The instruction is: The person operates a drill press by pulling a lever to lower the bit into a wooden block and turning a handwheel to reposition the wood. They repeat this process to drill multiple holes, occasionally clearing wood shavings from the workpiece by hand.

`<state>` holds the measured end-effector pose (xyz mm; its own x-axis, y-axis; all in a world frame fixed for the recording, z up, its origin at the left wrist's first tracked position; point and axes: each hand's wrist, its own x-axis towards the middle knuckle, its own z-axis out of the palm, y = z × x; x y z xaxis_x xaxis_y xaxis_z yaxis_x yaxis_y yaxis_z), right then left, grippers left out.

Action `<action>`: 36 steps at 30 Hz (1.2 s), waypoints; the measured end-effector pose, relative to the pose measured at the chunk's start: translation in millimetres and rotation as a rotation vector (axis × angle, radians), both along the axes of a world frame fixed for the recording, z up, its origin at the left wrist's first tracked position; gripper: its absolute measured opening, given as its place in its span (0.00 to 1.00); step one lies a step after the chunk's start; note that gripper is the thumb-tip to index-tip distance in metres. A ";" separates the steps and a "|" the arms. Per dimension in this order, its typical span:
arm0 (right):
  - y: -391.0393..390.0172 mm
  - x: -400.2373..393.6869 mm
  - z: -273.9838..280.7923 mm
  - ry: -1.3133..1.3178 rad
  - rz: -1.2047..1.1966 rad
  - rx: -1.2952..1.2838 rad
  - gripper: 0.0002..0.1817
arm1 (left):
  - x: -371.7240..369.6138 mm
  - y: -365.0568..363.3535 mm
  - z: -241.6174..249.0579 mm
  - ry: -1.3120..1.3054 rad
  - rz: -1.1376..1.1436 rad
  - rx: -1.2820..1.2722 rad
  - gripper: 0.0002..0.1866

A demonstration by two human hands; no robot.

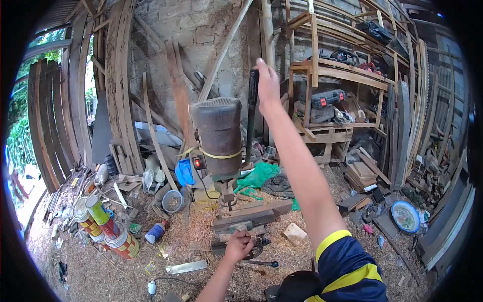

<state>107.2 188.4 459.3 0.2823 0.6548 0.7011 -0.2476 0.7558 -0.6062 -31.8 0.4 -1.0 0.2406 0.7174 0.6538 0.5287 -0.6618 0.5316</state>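
Note:
A bench machine with a big dark motor (218, 132) stands in front of me, a yellow band round its housing. It resembles a mortiser or drill press. My right hand (269, 88) is raised at the black grip of its long lever (253, 88), closed on it, with part of the fingers hidden. Low at the machine's base, my left hand (238, 246) is closed with curled fingers at the dark handwheel (258, 251). Just beyond that hand, a piece of wood (257, 230) lies in the machine's bed, below the tool head (228, 190). A red switch light (197, 163) glows on the side.
Paint cans (123, 240) and a blue bottle (155, 232) stand at left, near a bucket (172, 201). A wood block (294, 234) and a metal strip (186, 267) lie among shavings. Stacked offcuts (360, 175), a blue-rimmed basin (405, 217) and a wooden rack (347, 70) are at right.

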 end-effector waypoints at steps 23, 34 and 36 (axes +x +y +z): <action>-60.1 4.4 -23.9 -0.212 0.434 0.033 0.24 | 0.7 0.4 1.6 -0.120 0.046 0.013 0.06; -139.8 42.0 -152.0 -0.291 0.583 0.491 0.24 | 1.3 3.5 3.6 -0.095 0.086 0.059 0.09; -135.5 42.2 -148.9 -0.302 0.585 0.465 0.24 | 1.4 -0.6 3.2 -0.088 0.092 0.049 0.08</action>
